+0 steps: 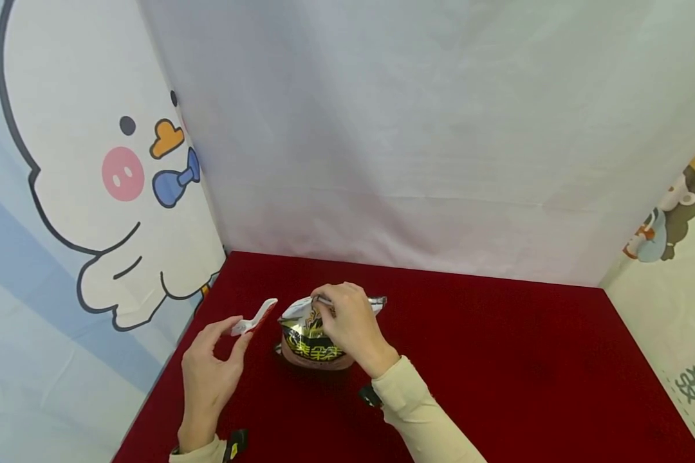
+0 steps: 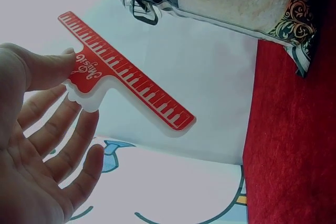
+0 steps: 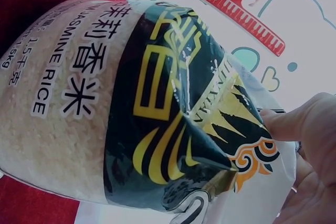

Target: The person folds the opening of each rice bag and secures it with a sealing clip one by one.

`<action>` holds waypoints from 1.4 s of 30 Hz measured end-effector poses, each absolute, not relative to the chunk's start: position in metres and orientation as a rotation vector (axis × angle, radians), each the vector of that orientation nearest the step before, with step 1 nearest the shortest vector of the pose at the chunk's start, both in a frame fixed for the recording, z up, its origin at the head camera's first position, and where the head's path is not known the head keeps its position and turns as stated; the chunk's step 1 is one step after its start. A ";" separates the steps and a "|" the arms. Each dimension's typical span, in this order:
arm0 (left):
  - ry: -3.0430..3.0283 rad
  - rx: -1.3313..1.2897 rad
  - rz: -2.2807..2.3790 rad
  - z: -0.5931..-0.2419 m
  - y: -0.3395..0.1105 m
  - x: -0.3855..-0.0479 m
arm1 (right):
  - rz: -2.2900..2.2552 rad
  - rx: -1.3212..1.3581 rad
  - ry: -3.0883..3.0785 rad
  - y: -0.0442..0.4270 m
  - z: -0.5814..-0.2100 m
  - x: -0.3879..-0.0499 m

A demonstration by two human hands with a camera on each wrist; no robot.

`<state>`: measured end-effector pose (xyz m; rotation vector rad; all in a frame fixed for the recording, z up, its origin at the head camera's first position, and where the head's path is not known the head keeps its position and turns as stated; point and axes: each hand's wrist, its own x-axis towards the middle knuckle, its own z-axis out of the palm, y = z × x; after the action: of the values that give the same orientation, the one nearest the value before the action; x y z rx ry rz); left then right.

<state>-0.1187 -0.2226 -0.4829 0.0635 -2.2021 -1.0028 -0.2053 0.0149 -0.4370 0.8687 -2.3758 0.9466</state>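
Note:
A red and white clip [image 2: 128,72] with a piano-key pattern and the word "Music" is pinched at its handles by my left hand [image 1: 211,373], thumb on one side and fingers on the other. To its right, a bag of jasmine rice [image 3: 63,77] stands upright on the table, black and yellow near its top. My right hand [image 1: 353,321] grips the bag's upper edge, which looks gathered or folded; its fingers are partly hidden behind the plastic. The clip is held apart from the bag, just left of it.
A dark red cloth [image 1: 486,360] covers the table. White hanging fabric [image 1: 428,128] stands behind it, with a cartoon-printed sheet [image 1: 69,212] at the left and another printed sheet [image 1: 672,308] at the right.

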 end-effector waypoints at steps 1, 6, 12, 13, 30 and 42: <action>-2.195 0.059 -1.008 -0.483 -0.221 -0.119 | 0.950 0.869 -2.378 0.015 -0.437 -0.205; -2.154 0.001 -1.051 -0.483 -0.213 -0.121 | 0.954 0.868 -2.376 0.017 -0.438 -0.206; -2.144 -0.040 -1.061 -0.485 -0.204 -0.124 | 0.979 0.870 -2.373 0.019 -0.438 -0.207; -2.141 -0.034 -1.059 -0.486 -0.204 -0.124 | 0.982 0.874 -2.372 0.019 -0.438 -0.208; -2.111 -0.048 -1.005 -0.488 -0.195 -0.130 | 0.974 0.893 -2.377 0.021 -0.439 -0.211; -2.062 -0.083 -0.944 -0.488 -0.190 -0.135 | 0.992 0.911 -2.378 0.021 -0.440 -0.214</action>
<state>-0.1347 -0.1897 -0.4882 -0.0834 -2.0621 -0.9445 -0.2142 0.0209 -0.4396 0.9106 -2.3777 0.9921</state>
